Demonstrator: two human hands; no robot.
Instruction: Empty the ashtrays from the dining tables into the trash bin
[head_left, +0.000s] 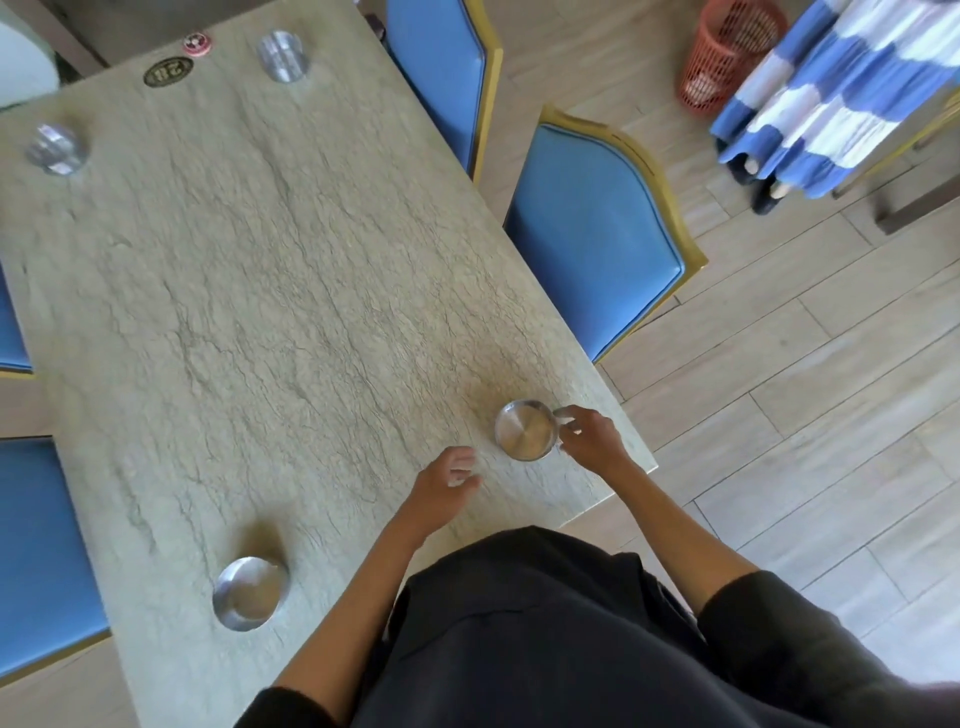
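Note:
A round steel ashtray stands near the table's near right corner. My right hand is at its right rim, fingers curled against the edge. My left hand rests on the table just left of that ashtray, fingers loosely bent, holding nothing. A second steel ashtray sits near the table's front left edge. Two more ashtrays, blurred, are at the far end, one at the far left and one at the far middle. An orange mesh trash bin stands on the floor at the far right.
Blue padded chairs with gold frames stand along the right side and the left side. A table number plaque and a small red disc lie at the far end. A person in a blue-and-white striped skirt stands beside the bin.

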